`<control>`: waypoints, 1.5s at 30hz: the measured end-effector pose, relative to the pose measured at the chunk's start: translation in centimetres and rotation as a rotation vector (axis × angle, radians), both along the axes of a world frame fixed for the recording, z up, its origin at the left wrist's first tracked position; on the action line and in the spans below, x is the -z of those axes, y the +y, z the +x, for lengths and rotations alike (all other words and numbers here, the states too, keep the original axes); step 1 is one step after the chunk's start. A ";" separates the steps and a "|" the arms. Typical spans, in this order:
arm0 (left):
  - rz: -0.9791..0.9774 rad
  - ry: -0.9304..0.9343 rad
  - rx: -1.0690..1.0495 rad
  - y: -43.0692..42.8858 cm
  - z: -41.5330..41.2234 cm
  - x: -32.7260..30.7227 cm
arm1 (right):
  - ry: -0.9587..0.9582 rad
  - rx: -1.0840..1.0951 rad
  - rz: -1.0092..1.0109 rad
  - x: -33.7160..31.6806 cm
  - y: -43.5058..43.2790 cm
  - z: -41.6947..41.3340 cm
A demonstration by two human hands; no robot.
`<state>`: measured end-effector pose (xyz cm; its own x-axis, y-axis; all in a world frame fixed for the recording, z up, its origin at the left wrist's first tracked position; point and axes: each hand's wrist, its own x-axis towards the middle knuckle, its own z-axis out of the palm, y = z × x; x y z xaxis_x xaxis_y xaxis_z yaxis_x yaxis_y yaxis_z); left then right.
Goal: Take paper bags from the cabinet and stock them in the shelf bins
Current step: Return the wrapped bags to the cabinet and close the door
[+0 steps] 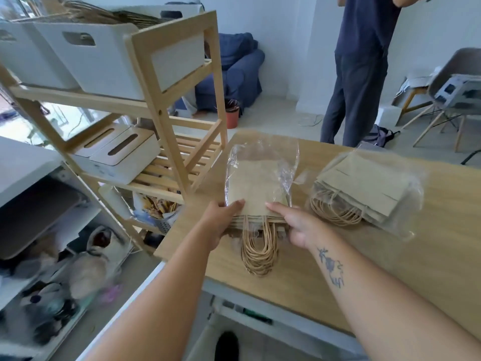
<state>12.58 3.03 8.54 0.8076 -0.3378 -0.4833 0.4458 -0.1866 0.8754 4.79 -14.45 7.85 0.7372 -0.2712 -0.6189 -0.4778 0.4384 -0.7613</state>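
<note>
Hands at near edge of wooden desk [338, 277]. Left hand [221, 220] grips left side of a stack of brown paper bags [256, 191], thumb on top; right hand [299, 225] clamps right side, fingers pressed onto top bag. Stack lies flat, far end inside a clear plastic sleeve [263, 157], twine handles [257, 254] trailing toward the wearer. Second wrapped bundle of bags [364, 188] rests on desk to the right, apart. Wooden shelf [166, 100] stands left of desk; white bins [104, 61] on top tier, one holding bags. Another person [359, 74] stands beyond desk.
</note>
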 end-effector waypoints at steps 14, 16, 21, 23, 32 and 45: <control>0.084 0.105 0.021 13.5 -13.8 3.1 | 0.057 -0.039 0.088 3.6 12.2 -14.1; 0.095 0.114 0.030 16.0 -15.5 4.2 | 0.054 -0.040 0.103 4.5 14.7 -16.2; 0.130 0.154 0.060 22.8 -20.1 7.6 | 0.078 0.031 0.183 8.3 21.6 -21.5; 0.165 0.173 0.073 25.1 -21.8 9.0 | 0.110 0.036 0.215 10.1 24.1 -23.4; 0.207 0.290 0.010 26.0 -24.8 13.9 | 0.262 0.100 0.227 14.1 26.2 -25.9; 0.065 0.150 -0.157 15.3 -11.0 30.4 | 0.163 0.075 0.075 30.6 15.5 -9.4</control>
<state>1.57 18.33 -21.85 0.7654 -0.1775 -0.6186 0.5980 -0.1589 0.7856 -4.60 1.10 -22.79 0.6049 -0.2703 -0.7490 -0.5562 0.5297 -0.6404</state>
